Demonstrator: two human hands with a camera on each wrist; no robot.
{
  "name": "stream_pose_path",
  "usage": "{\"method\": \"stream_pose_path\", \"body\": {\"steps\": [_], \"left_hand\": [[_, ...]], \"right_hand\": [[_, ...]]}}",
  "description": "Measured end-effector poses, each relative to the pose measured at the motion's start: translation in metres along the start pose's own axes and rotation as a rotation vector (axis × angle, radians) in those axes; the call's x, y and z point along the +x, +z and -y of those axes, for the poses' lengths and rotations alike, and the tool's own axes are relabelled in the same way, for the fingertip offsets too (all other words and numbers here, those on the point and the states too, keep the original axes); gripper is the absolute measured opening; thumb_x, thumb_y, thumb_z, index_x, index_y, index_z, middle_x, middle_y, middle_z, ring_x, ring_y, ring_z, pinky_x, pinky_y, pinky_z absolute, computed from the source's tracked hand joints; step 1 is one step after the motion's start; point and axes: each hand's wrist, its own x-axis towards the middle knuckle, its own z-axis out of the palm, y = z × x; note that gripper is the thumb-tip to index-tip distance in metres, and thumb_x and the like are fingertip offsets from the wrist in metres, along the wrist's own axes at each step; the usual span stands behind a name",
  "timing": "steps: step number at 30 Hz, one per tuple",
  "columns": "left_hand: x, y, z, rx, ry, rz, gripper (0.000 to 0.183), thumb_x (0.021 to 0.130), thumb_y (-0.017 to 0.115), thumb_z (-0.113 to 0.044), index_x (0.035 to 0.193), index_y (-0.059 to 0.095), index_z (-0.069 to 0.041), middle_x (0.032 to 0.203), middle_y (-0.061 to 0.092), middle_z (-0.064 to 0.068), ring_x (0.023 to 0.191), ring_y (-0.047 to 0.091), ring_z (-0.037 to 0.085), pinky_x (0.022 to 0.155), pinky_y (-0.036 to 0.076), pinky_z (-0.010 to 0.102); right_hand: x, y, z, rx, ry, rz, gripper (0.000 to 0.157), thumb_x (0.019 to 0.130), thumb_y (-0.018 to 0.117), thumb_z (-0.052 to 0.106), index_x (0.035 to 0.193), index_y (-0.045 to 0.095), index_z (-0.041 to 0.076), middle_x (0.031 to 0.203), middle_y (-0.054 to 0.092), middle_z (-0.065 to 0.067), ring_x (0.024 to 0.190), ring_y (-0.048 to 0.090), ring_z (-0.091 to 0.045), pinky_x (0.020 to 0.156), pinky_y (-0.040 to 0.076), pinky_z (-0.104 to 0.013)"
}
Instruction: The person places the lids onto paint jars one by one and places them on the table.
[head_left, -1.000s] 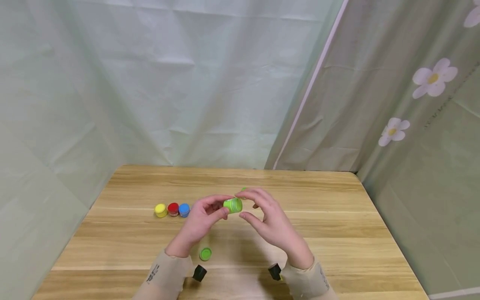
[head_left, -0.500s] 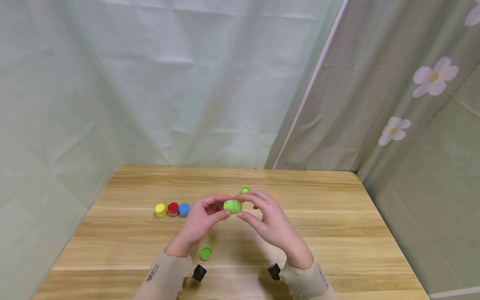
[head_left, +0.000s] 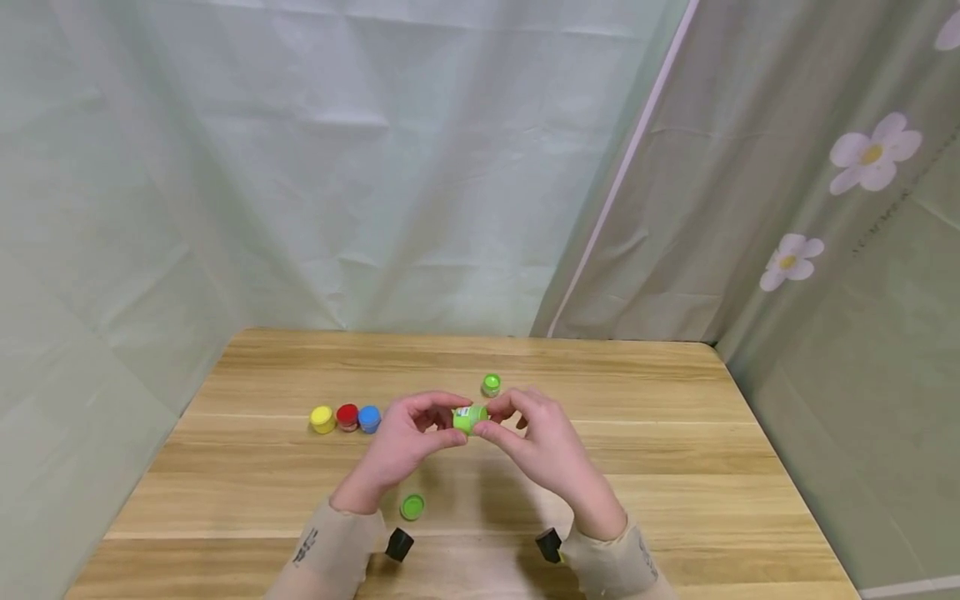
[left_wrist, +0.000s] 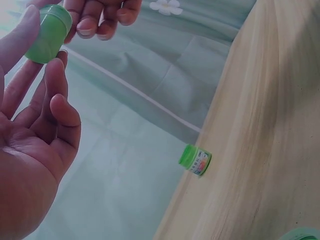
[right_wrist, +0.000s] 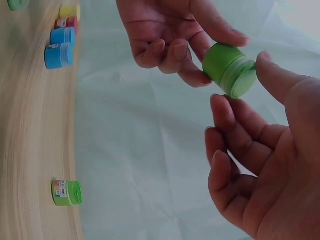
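Note:
A small green jar [head_left: 469, 419] is held up over the table, tilted on its side. My left hand [head_left: 405, 437] grips its base end between thumb and fingers. At the other end, my right hand [head_left: 543, 442] has thumb and fingertips around the pale rim [right_wrist: 241, 77]. The right wrist view shows a green face inside that rim. In the left wrist view the held jar [left_wrist: 49, 34] is at the upper left. A round green lid [head_left: 412, 507] lies on the table below my left hand.
Another green jar [head_left: 491, 385] stands behind my hands on the wooden table [head_left: 637, 517]. Yellow [head_left: 322, 420], red [head_left: 347, 417] and blue [head_left: 369, 419] jars stand in a row at left. The right wrist view shows a second blue jar [right_wrist: 58, 55]. Curtains [head_left: 375, 167] hang behind.
The jar has turned, so its mouth faces more away and its label shows. The right hand's fingers have come in around its rim. The green jar behind is now fully visible.

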Motion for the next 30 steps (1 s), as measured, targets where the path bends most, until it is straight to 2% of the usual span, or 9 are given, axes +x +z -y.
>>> {"method": "stream_pose_path", "body": {"steps": [4, 7, 10, 13, 15, 18, 25, 30], "left_hand": [[0.0006, -0.0002, 0.0005, 0.007, -0.012, 0.004, 0.033, 0.092, 0.086, -0.009, 0.124, 0.078, -0.008, 0.094, 0.073, 0.003, 0.084, 0.064, 0.021, 0.072, 0.052, 0.028], [0.0007, -0.0006, 0.0017, 0.016, -0.011, -0.001, 0.032, 0.093, 0.085, -0.009, 0.124, 0.078, -0.007, 0.094, 0.072, 0.004, 0.085, 0.064, 0.022, 0.073, 0.052, 0.028], [0.0006, -0.001, 0.0021, 0.025, -0.01, -0.014, 0.032, 0.094, 0.084, -0.009, 0.125, 0.077, -0.006, 0.095, 0.071, 0.004, 0.086, 0.064, 0.022, 0.074, 0.053, 0.028], [0.0, -0.0018, 0.0015, 0.018, -0.015, -0.025, 0.031, 0.096, 0.082, -0.008, 0.126, 0.076, -0.004, 0.098, 0.071, 0.003, 0.088, 0.064, 0.02, 0.074, 0.053, 0.027], [-0.0004, -0.0022, 0.0009, -0.003, -0.018, -0.023, 0.03, 0.097, 0.08, -0.008, 0.126, 0.075, -0.002, 0.1, 0.071, 0.002, 0.088, 0.064, 0.019, 0.075, 0.055, 0.027], [-0.0007, -0.0026, 0.0, -0.043, -0.02, -0.013, 0.03, 0.098, 0.078, -0.007, 0.127, 0.073, 0.001, 0.102, 0.072, 0.003, 0.087, 0.065, 0.019, 0.075, 0.057, 0.027], [-0.0012, -0.0024, 0.0006, -0.072, -0.027, -0.003, 0.029, 0.099, 0.076, -0.005, 0.127, 0.073, 0.002, 0.104, 0.072, 0.003, 0.085, 0.065, 0.018, 0.076, 0.059, 0.028], [-0.0014, -0.0022, 0.0007, -0.07, -0.032, -0.002, 0.029, 0.099, 0.076, -0.005, 0.127, 0.073, 0.002, 0.107, 0.072, 0.005, 0.087, 0.065, 0.019, 0.077, 0.06, 0.028]], "right_hand": [[0.0001, -0.0011, 0.001, -0.009, 0.057, 0.019, 0.013, 0.099, 0.079, 0.034, 0.101, 0.075, 0.022, 0.093, 0.07, 0.016, 0.086, 0.061, -0.009, 0.073, 0.055, -0.033], [0.0001, -0.0027, 0.0003, 0.016, 0.055, 0.01, 0.023, 0.1, 0.079, 0.035, 0.117, 0.075, 0.02, 0.101, 0.072, 0.013, 0.093, 0.063, -0.011, 0.075, 0.054, -0.034], [0.0002, -0.0048, -0.0014, 0.047, -0.035, -0.007, 0.045, 0.095, 0.084, 0.031, 0.136, 0.068, 0.02, 0.118, 0.073, 0.005, 0.108, 0.064, -0.014, 0.081, 0.054, -0.035], [0.001, -0.0066, -0.0028, 0.045, -0.171, -0.003, 0.059, 0.09, 0.09, 0.024, 0.143, 0.065, 0.02, 0.135, 0.068, 0.002, 0.122, 0.061, -0.017, 0.085, 0.056, -0.038], [0.0016, -0.0072, -0.0034, 0.033, -0.24, 0.007, 0.059, 0.089, 0.09, 0.02, 0.143, 0.066, 0.02, 0.139, 0.065, 0.002, 0.126, 0.059, -0.019, 0.086, 0.058, -0.041], [0.0024, -0.0071, -0.0037, 0.026, -0.285, 0.024, 0.054, 0.091, 0.087, 0.012, 0.14, 0.068, 0.02, 0.14, 0.064, 0.004, 0.129, 0.058, -0.019, 0.085, 0.059, -0.044], [0.0016, -0.0062, -0.0041, 0.033, -0.297, 0.017, 0.046, 0.092, 0.084, 0.004, 0.134, 0.071, 0.018, 0.137, 0.067, 0.0, 0.129, 0.06, -0.019, 0.09, 0.059, -0.034], [0.0006, -0.0062, -0.0035, 0.025, -0.285, 0.002, 0.043, 0.092, 0.085, 0.008, 0.132, 0.072, 0.018, 0.135, 0.068, 0.002, 0.126, 0.061, -0.019, 0.087, 0.059, -0.036]]}}
